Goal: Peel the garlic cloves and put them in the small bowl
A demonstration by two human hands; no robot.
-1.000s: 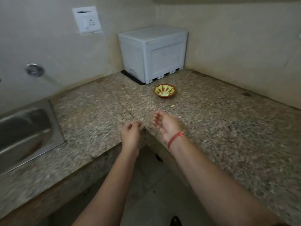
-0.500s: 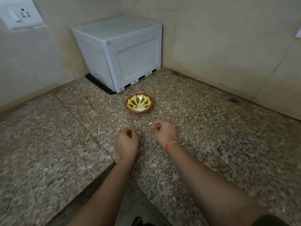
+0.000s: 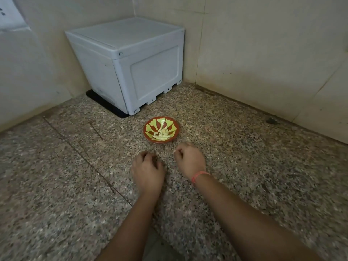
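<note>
Fingers (image 3: 146,155) curl near the small bowl (image 3: 147,129) (peeled garlic cloves (image 3: 162,135) inside).

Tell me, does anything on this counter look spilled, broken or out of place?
Nothing is spilled or broken. The small bowl sits upright with pale garlic cloves inside it. The only oddity is a dark blotch on the countertop near the right wall; what it is cannot be told.
</note>
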